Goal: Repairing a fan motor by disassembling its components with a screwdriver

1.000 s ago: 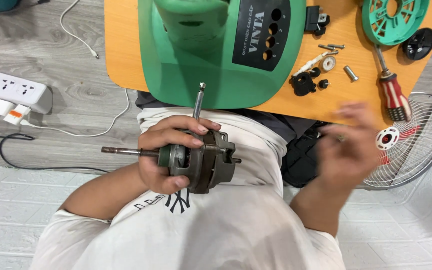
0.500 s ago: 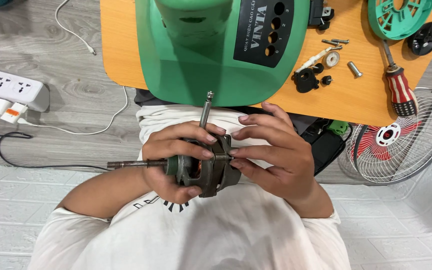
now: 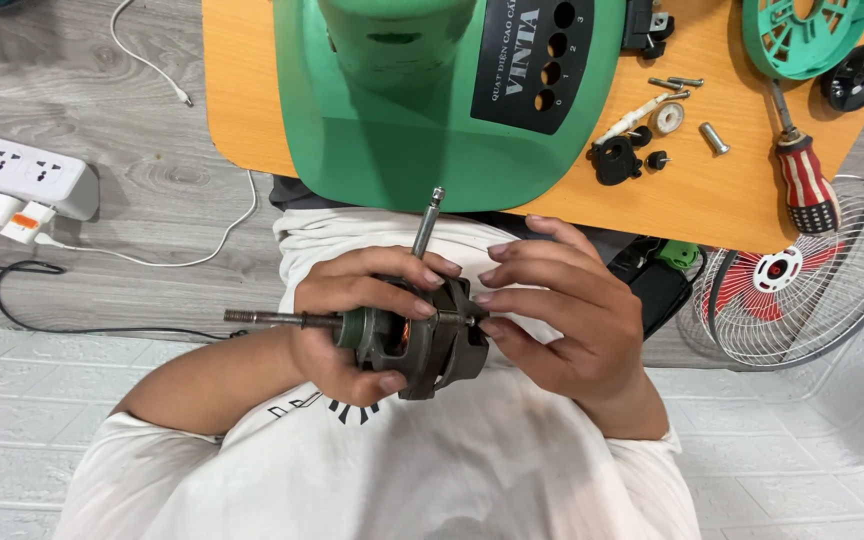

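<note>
My left hand grips a dark grey fan motor in front of my chest. Its long threaded shaft points left, and a thinner rod sticks up from the motor toward the table. My right hand rests against the motor's right end, fingertips pinching at the short shaft stub there. What the fingertips hold is hidden. Just beyond my hands the green fan housing with a black switch panel lies on the orange table.
On the table's right lie screws, small black parts, a red-handled screwdriver, a green round cover and a black knob. A fan grille with red blades lies on the floor. A white power strip and cables lie left.
My right hand came in from the right side and closed its fingertips on the motor's right end. The left hand has kept its hold on the motor.
</note>
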